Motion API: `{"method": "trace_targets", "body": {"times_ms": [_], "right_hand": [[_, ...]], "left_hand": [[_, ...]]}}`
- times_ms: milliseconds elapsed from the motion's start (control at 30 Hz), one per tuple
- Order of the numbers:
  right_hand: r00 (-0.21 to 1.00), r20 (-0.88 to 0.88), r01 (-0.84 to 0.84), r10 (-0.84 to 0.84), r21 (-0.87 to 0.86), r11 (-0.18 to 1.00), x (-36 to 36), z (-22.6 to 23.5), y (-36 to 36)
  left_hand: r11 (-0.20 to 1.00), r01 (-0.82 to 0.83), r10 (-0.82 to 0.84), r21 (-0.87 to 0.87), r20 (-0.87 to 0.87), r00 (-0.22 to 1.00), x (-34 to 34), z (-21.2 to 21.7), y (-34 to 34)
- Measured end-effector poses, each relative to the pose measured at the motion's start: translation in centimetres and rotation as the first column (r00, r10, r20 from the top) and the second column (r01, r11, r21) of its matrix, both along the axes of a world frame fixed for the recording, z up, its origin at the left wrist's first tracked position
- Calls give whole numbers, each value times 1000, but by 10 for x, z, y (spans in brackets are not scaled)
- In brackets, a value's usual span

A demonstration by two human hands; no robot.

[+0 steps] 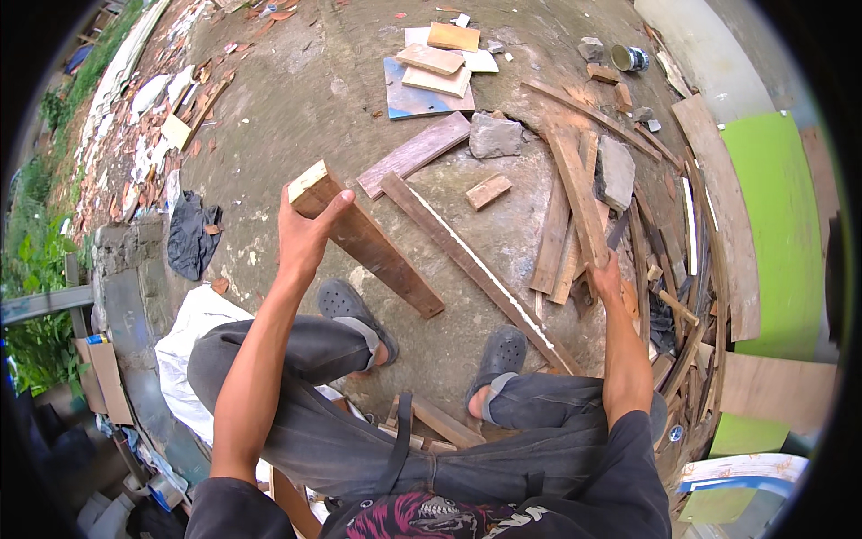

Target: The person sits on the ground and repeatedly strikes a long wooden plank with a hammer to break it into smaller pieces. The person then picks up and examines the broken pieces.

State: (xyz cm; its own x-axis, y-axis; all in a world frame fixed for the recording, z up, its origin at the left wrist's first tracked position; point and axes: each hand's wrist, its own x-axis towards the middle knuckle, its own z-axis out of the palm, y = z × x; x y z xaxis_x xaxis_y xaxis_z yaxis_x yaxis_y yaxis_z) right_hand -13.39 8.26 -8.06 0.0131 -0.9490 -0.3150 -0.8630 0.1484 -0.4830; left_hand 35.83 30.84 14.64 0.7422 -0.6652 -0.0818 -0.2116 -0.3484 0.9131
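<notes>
My left hand (308, 235) is closed around the upper end of a thick brown wooden plank (377, 249). The plank slants down to the right, its pale sawn end up. My right hand (607, 278) is closed at the near end of another brown board (577, 193), which leans over other boards on the right. A dark strip (618, 229) shows beside that hand; what it is I cannot make out. Between my hands lies a long narrow plank (476, 269) with a white line along its edge. A short wood block (488, 191) is beyond it.
A greyish plank (416, 154) lies near a broken concrete chunk (496, 136). Farther off is a stack of small boards (437, 69). Scrap wood (660, 256) crowds the right, with a grey block (616, 171) and a tin can (629, 58). Black cloth (193, 235) lies left.
</notes>
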Motion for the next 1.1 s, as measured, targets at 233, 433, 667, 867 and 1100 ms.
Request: {"method": "trace_targets", "body": {"times_ms": [233,433,667,867,1100], "right_hand": [[948,-119,271,-296,-188,944,-14,-33,43],[902,-238,322,-361,-185,928,-7,-37,81],[999,50,25,-14,-220,975,42,-39,98],[986,-19,-164,164,-230,959,130,-42,114],[909,-148,-414,389,-222,883,172,-53,101]], "left_hand": [[1000,5,-6,-11,-17,1000,-4,0,1],[999,11,-12,-44,-23,1000,-3,1,9],[998,37,-36,-45,7,999,-3,4,26],[997,54,-53,-58,12,999,4,3,41],[1000,26,-27,-10,-96,995,5,6,43]]}}
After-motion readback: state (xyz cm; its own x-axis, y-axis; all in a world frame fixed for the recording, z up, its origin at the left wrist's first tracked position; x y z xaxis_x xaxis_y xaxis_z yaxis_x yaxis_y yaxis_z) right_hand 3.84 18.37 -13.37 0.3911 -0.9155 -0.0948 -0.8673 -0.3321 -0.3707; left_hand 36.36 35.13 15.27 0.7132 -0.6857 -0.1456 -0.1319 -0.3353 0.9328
